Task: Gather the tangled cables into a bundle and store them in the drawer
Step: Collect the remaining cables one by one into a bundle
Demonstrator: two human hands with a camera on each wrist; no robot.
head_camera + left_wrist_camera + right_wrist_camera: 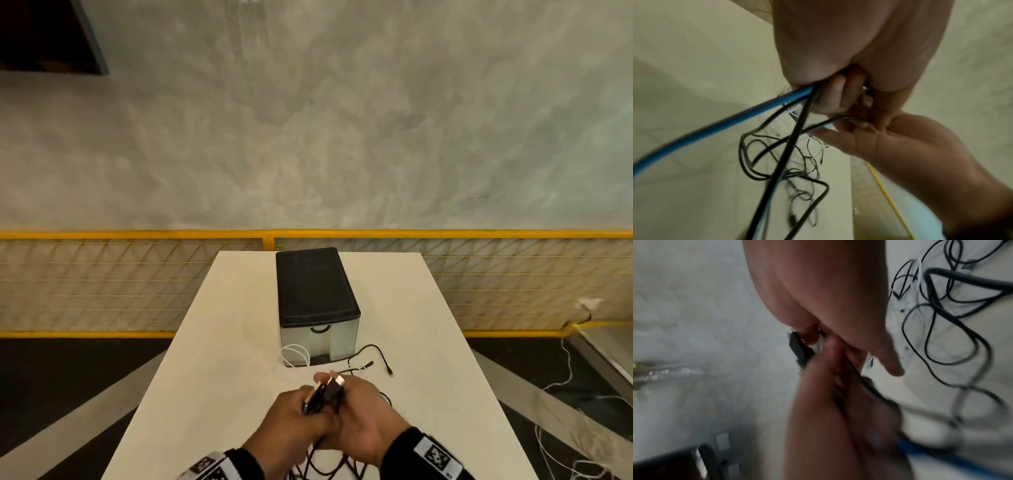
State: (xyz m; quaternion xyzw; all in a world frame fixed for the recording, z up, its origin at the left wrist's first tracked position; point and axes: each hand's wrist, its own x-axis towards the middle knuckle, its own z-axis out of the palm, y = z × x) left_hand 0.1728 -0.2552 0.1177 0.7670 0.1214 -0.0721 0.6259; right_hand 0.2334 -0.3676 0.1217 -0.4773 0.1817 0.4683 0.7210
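Observation:
Both hands meet over the near middle of the white table [212, 359]. My left hand [306, 404] grips a bunch of cables [325, 392], their plug ends sticking up out of the fist. In the left wrist view its fingers [834, 95] curl round a blue cable [731, 121] and black ones. My right hand [352, 390] pinches the plug ends of the same bunch; a black plug [799, 347] shows under its thumb. The rest of the tangle [789, 162] trails loose on the table. The drawer box [317, 291], black-topped, stands behind with its drawer [320, 342] closed.
A white cable loop [294, 356] and thin black cable ends [371, 358] lie in front of the box. A yellow mesh fence [120, 284] runs behind the table. More cables [565, 394] lie on the floor to the right.

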